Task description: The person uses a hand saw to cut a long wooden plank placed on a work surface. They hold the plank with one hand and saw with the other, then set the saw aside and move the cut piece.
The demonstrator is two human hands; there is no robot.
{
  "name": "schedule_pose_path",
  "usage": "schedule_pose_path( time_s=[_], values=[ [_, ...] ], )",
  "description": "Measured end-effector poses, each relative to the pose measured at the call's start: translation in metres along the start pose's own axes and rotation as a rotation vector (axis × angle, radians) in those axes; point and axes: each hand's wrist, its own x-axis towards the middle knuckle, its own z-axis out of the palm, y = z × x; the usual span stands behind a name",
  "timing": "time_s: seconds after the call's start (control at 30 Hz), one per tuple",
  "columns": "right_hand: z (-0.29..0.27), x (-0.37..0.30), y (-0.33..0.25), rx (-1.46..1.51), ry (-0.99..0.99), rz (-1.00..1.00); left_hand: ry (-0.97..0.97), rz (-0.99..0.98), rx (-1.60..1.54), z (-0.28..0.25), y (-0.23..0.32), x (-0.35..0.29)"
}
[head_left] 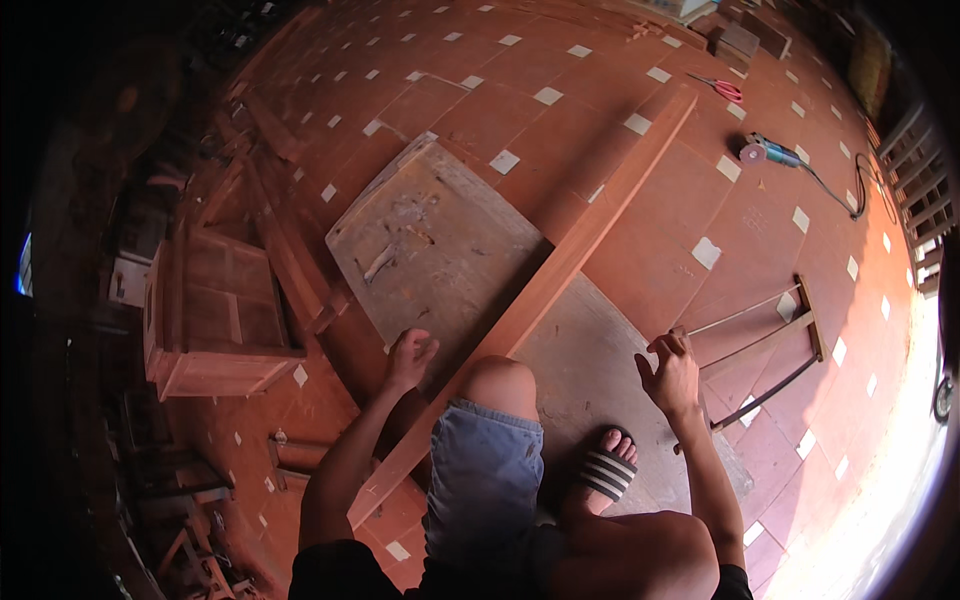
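My left hand (408, 360) hovers beside a long squared wooden beam (590, 220), its fingers loosely bent and apart, with nothing seen in it. The beam runs diagonally across a worn grey board (450, 215), and my bare knee is over its near part. To the right, my right hand (672, 375) is raised with fingers curled and the thumb held apart. Just beyond it is a wooden frame saw (760, 345), whose near end is partly behind this hand. I see no clear grip on the saw; any contact is hard to make out.
An angle grinder (765, 150) with a cable lies on the tiled floor (660, 235) at the right. Red-handled pliers or shears (725, 90) lie farther back. A wooden cabinet (225, 310) and several timbers (290, 230) stand or lie at the left. My sandalled foot (605, 470) rests on the board.
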Motion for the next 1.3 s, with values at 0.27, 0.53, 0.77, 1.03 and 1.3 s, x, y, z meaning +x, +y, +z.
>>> schedule_pose_path(
  time_s=[0.27,0.53,0.77,1.03,1.3],
  values=[
    [0.109,0.035,-0.176,0.004,-0.465,-0.896,-0.344,0.106,0.279,-0.079,0.120,0.001],
    [0.173,0.047,-0.210,-0.140,-0.578,-1.170,-0.476,-0.393,0.221,-0.128,0.068,-0.171],
    [0.206,0.076,-0.183,-0.139,-0.584,-1.138,-0.411,-1.400,-0.835,-0.024,0.050,-0.285],
    [0.228,0.076,-0.185,-0.115,-0.449,-1.220,1.132,-1.015,-1.926,0.058,0.015,-0.264],
    [0.144,0.114,-0.255,0.007,-0.269,-1.279,1.238,-0.218,-1.830,-0.063,0.071,-0.238]
  ],
)
